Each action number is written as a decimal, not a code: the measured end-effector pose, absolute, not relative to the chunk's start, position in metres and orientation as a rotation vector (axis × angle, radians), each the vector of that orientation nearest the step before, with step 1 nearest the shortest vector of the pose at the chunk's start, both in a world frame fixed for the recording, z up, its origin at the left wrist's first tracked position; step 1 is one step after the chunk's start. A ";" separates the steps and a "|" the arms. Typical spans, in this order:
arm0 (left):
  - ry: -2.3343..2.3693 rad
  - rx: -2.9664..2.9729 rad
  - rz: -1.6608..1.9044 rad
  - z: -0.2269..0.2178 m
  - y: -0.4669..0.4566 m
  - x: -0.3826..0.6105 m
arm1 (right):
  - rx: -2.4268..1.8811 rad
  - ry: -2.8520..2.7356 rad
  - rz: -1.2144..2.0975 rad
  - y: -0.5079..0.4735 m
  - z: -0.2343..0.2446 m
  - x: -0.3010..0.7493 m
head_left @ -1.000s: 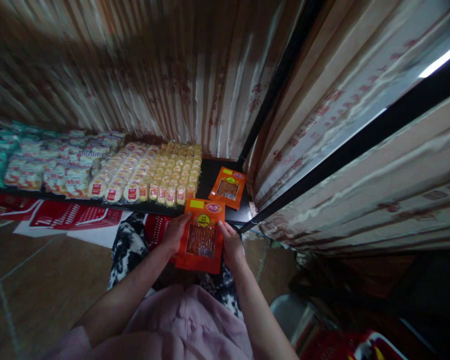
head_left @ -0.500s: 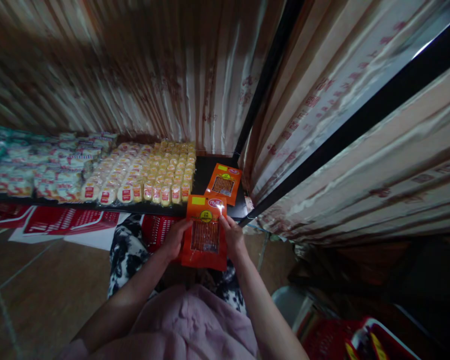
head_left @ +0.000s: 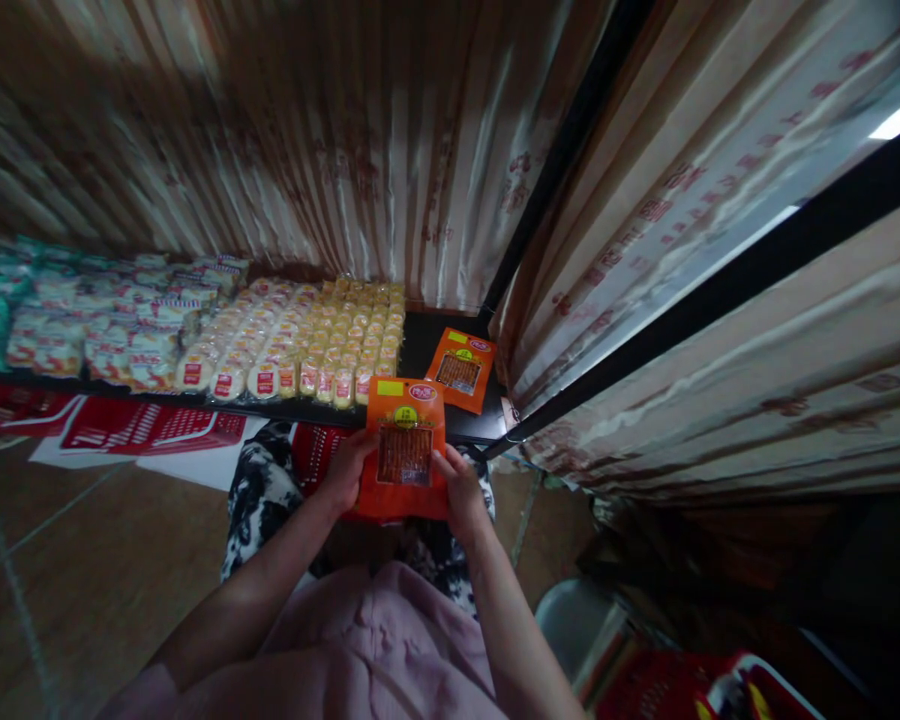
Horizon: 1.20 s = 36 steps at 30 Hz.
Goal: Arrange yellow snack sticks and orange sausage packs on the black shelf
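An orange snack packet [head_left: 405, 450] with a clear window is held up between my two hands, over my lap and in front of the shelf edge. My left hand [head_left: 349, 472] grips its left side, and my right hand [head_left: 461, 490] grips the right side with the thumb on the front. Brown strips show through the window. Behind it, a second orange packet [head_left: 461, 370] of the same look lies flat on the black shelf [head_left: 420, 335], near its right end. The fingers behind the held packet are hidden.
Rows of yellow wrapped cakes [head_left: 356, 335], white wrapped rounds [head_left: 259, 335] and white-and-green bags [head_left: 112, 320] fill the shelf leftward. Red baskets [head_left: 150, 425] sit beneath. A black post [head_left: 570, 150] and rail [head_left: 720, 285] stand before curtains [head_left: 390, 170]. Another red basket [head_left: 660, 690] is lower right.
The held packet has shifted slightly up and left relative to the packet on the shelf, and tilts a little differently. Both hands keep their grip. The view has turned slightly.
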<state>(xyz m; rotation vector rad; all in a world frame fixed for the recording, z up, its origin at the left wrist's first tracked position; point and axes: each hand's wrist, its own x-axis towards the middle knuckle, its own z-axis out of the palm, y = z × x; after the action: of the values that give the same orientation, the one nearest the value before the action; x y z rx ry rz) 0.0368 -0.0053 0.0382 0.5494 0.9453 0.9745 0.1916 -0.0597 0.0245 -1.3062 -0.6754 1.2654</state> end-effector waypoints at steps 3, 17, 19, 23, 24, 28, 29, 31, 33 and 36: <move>0.930 0.559 0.978 0.039 -0.005 0.035 | -1.209 -0.592 1.370 -0.066 0.027 0.189; 0.827 0.598 0.853 0.048 -0.013 0.037 | -1.163 -0.500 1.268 -0.078 0.040 0.186; 0.826 0.620 0.831 0.048 -0.015 0.036 | -1.156 -0.489 1.272 -0.076 0.042 0.187; 0.820 0.624 0.820 0.051 -0.016 0.036 | -1.135 -0.530 1.285 -0.073 0.045 0.188; 0.818 0.623 0.826 0.052 -0.015 0.037 | -1.137 -0.532 1.279 -0.073 0.045 0.188; 0.794 0.616 0.840 0.056 -0.012 0.042 | -1.160 -0.519 1.242 -0.070 0.045 0.191; 0.786 0.615 0.843 0.057 -0.012 0.043 | -1.165 -0.522 1.240 -0.069 0.045 0.192; 0.781 0.615 0.850 0.057 -0.010 0.045 | -1.171 -0.538 1.240 -0.067 0.046 0.194; 0.793 0.615 0.857 0.057 -0.008 0.045 | -1.168 -0.559 1.246 -0.065 0.047 0.194; 0.825 0.618 0.875 0.054 -0.006 0.046 | -1.164 -0.563 1.254 -0.062 0.046 0.194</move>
<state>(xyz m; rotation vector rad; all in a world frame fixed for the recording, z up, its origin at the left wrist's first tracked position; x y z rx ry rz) 0.0458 -0.0057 0.0540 0.6185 0.8247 0.8753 0.1937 -0.0625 0.0458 -1.1642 -0.5631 1.2541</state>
